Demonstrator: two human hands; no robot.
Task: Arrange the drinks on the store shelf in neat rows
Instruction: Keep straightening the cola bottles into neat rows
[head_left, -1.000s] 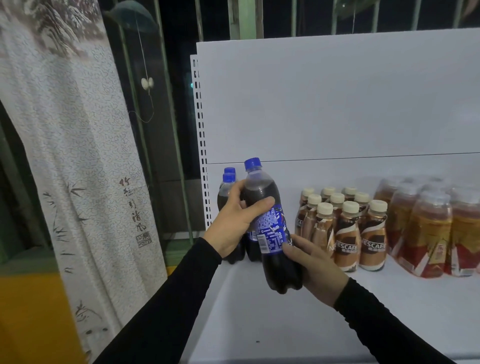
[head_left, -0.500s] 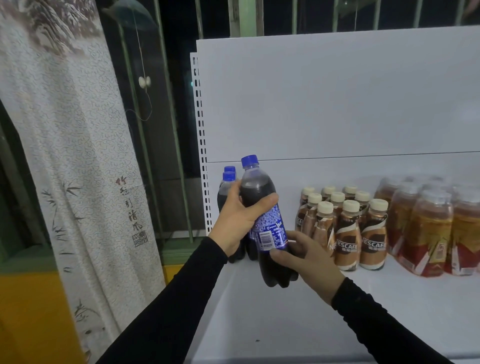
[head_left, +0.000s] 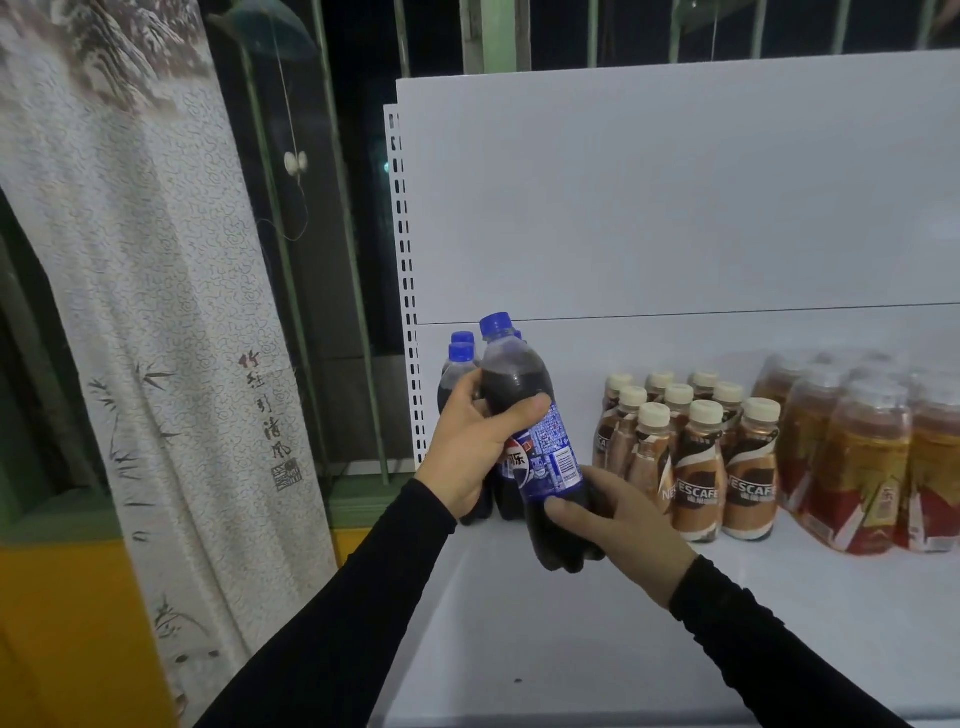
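- I hold a cola bottle (head_left: 530, 426) above the white shelf (head_left: 571, 623), near its left end; blue cap up and tipped slightly left, base lower right, long axis nearly upright.
- My left hand (head_left: 478, 447) wraps its upper body, thumb across the front.
- My right hand (head_left: 618, 525) cups the lower part, fingers (head_left: 563, 506) curled round it.
- More cola bottles (head_left: 460, 364) stand just behind.
- Coffee bottles (head_left: 696, 452) stand in rows to the right.

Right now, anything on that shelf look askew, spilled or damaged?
Only the cola bottle in hand: it is tilted, cap leaning left, with the left hand gripping its upper body and the right hand its base. The standing cola bottles, coffee bottles and wrapped tea bottles stand upright. No spill or damage visible on the shelf.
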